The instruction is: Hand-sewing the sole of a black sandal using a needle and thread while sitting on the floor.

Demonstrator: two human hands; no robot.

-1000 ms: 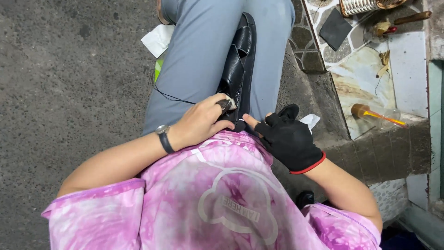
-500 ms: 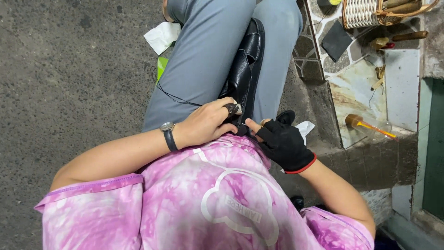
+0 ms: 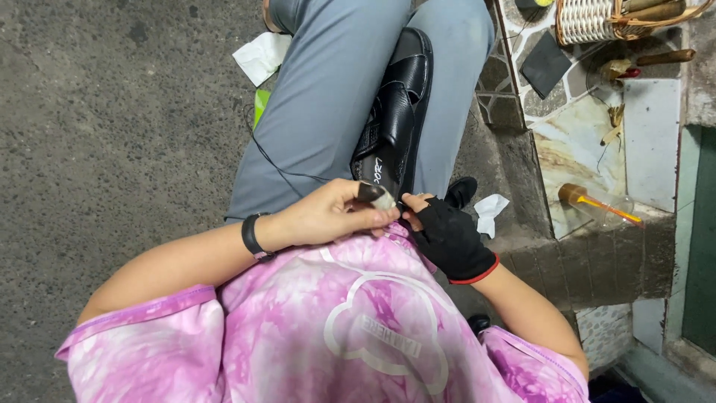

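Note:
A black leather sandal [image 3: 397,119] lies clamped between my knees in grey trousers, heel end toward me. My left hand [image 3: 328,215], bare with a black wristband, pinches the sandal's heel end, the thumb tip wrapped in a dark cover. My right hand [image 3: 446,233] wears a black fingerless glove with a red cuff and meets the left hand at that heel end, fingers closed; what it pinches is too small to make out. A thin dark thread [image 3: 270,160] runs across my left thigh.
A tiled ledge [image 3: 589,149] on the right carries a woven basket [image 3: 597,21], a dark square pad [image 3: 546,64], wooden-handled tools [image 3: 656,58] and a clear bottle with an orange tip [image 3: 597,205]. White paper scraps [image 3: 259,57] and a green scrap lie on the rough ground to the left.
Both hands stay at the sandal's heel end; the fingers have shifted slightly, and my view has tilted a little.

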